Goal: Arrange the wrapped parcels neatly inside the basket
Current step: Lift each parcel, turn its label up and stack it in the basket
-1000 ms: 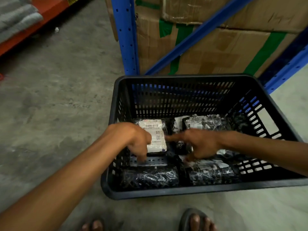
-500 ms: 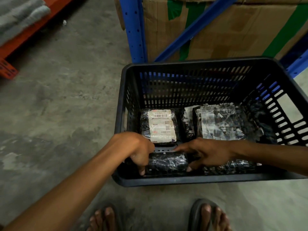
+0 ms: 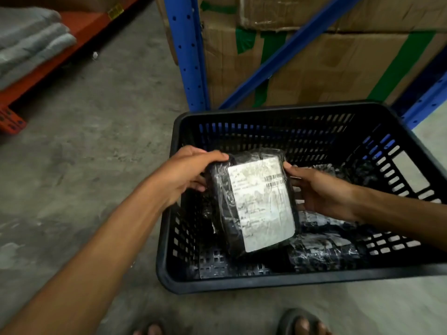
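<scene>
We hold one wrapped parcel (image 3: 254, 201) up between both hands, raised over the open black basket (image 3: 285, 282) rather than lying on its floor. Our left hand (image 3: 186, 175) clamps the parcel's upper left corner, thumb on top and fingers curled under the edge, while our right hand (image 3: 321, 192) presses against its right side, fingertips (image 3: 289, 166) touching the black wrap near the top right corner. The parcel is black, covered in clear shiny film, and tilted so that its white shipping label (image 3: 262, 204) faces us; the print on the label is too blurred to read, though a barcode shows near its upper right. Below and to the right of the held parcel, more wrapped parcels (image 3: 324, 252) lie on the basket floor, dark and glossy; we cannot tell how many there are, since the held one and our right forearm cover part of them. The near left part of the basket floor (image 3: 212, 262) shows bare perforated plastic. The basket sits on a grey concrete floor (image 3: 96, 141), just in front of a blue metal rack upright (image 3: 188, 52) with taped cardboard boxes (image 3: 338, 68) behind it. To the far left, folded grey cloth (image 3: 29, 44) rests on an orange shelf (image 3: 79, 30). Our sandalled toes (image 3: 302, 325) show at the bottom edge.
</scene>
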`<state>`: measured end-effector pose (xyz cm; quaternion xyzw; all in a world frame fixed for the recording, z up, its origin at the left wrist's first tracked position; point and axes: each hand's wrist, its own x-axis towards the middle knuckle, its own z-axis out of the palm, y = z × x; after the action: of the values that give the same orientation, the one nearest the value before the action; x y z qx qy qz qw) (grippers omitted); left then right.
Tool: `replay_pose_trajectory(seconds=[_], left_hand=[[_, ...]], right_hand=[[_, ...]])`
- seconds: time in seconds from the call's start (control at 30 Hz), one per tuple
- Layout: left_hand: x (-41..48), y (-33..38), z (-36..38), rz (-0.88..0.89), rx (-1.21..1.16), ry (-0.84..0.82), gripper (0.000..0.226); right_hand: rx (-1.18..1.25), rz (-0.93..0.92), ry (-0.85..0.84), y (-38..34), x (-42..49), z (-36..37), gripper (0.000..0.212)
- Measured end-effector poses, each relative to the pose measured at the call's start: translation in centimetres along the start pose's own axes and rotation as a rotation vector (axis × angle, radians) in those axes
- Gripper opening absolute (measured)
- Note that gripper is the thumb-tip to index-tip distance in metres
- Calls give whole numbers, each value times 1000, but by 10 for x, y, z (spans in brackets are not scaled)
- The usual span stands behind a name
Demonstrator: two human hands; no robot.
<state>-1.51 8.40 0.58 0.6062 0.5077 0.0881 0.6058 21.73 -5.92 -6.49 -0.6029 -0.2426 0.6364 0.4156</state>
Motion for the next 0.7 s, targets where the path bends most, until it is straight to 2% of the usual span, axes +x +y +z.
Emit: replay_pose_trajectory(seconds=[0.03,0.1,0.17,0.27,0.37,0.4,0.47,0.57,0.63,0.7], left_hand=[[2,-1,8,-5,-94,60,22],[7,-8,28,-14,-201,166,30],[12,-21,53,-58,-256,203,39],[21,-43,80,-136,-189,229,44],[33,-59,88,-173,-88,228,25],[38,-61,86,-178,-54,239,26],[50,-63,78,-176,-22,281,34],[70,-59,61,-179,20,372,35],[84,-54,54,-162,145,419,44],[94,-51,52,-122,348,455,63]], right_hand=[[27,23,74,0,2,2,40],[69,58,233,0,7,7,45],[71,82,373,0,12,14,47],[68,109,519,2,22,28,38],[-17,138,646,12,37,37,43],[-51,135,663,15,44,39,43],[-45,114,637,15,56,42,38],[-39,26,510,6,75,50,29],[-47,-13,418,5,90,54,29],[-52,9,314,11,102,58,34]])
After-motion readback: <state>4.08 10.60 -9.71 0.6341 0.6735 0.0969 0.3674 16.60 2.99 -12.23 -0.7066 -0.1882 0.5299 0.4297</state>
